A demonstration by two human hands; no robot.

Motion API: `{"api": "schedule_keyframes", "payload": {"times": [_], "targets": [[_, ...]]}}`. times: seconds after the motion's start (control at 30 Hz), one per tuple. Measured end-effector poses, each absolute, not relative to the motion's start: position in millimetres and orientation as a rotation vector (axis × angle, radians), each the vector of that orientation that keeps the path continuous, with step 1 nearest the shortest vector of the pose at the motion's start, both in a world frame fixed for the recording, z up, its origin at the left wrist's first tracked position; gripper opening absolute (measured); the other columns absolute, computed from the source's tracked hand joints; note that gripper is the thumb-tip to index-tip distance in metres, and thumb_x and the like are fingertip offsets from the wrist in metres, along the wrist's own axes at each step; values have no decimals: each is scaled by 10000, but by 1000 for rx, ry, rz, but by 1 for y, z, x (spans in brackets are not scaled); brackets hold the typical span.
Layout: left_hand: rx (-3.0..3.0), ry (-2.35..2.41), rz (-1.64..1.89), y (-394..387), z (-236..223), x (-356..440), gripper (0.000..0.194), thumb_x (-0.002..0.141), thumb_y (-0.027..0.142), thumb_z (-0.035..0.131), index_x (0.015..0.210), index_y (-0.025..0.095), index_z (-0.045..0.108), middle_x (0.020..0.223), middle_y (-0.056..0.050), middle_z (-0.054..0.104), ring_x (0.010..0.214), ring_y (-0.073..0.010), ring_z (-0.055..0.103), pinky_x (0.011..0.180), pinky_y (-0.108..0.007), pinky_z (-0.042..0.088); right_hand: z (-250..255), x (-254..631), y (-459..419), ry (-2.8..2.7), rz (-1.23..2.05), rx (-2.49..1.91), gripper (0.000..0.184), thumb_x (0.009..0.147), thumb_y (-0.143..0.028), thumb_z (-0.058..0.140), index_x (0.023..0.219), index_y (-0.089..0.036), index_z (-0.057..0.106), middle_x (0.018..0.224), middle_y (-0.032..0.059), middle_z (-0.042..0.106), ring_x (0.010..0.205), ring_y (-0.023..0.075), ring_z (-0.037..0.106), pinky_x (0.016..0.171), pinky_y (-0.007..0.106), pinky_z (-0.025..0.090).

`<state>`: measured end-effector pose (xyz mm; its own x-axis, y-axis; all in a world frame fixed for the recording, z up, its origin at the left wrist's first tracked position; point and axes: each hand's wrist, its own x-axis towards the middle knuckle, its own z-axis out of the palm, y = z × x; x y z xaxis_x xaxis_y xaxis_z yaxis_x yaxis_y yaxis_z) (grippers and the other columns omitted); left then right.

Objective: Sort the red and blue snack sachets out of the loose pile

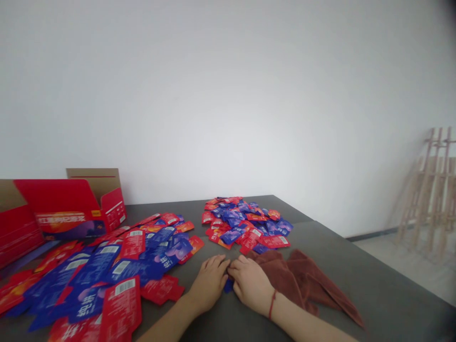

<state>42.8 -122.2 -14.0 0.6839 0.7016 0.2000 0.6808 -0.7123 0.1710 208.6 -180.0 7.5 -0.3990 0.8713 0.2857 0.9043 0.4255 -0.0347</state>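
My left hand (210, 281) and my right hand (249, 284) meet low over the table, fingers curled and fingertips almost touching. Between them shows a small corner of a blue packet (228, 285); the hands cover the rest of it. A red string circles my right wrist. Just beyond and to the right of my right hand lies a crumpled brown cloth (302, 280). Ahead of both hands spreads a heap of small red and blue packets (245, 223). To the left is a larger pile of flat red and blue packets (121, 266), several with white barcodes.
An open red cardboard box (71, 209) stands at the back left, behind the larger pile. The dark grey table (342, 266) has its edge on the right, and a white wall (228, 104) rises behind it. Wooden frames (434, 190) lean at the far right.
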Motion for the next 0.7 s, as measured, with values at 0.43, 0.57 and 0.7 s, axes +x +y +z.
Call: {"api": "schedule_keyframes", "payload": {"times": [0.43,0.57,0.7], "targets": [[2794,1181,404,-121,-14,43,401,929,229,422,1321,233,505,1419,-73,467,1322,-228,385,1092,-427,294,14,263,-179,-2087,-214,-1975,260,886,-173,439,911,-191,698,912,68,699,913,234,524,828,330,378],[2788,1189,404,-122,-14,44,404,921,208,434,1319,224,509,1415,-77,472,1320,-229,389,1092,-426,297,10,253,-181,-2193,-273,-1874,225,854,-154,474,936,-180,682,959,74,681,939,246,508,829,345,382],[2803,1177,414,-123,-15,44,400,931,202,434,1324,221,503,1410,-77,476,1318,-223,391,1094,-421,298,9,233,-190,-2317,-207,-1654,239,869,-158,469,994,-201,668,961,46,675,929,218,495,829,324,381]]}}
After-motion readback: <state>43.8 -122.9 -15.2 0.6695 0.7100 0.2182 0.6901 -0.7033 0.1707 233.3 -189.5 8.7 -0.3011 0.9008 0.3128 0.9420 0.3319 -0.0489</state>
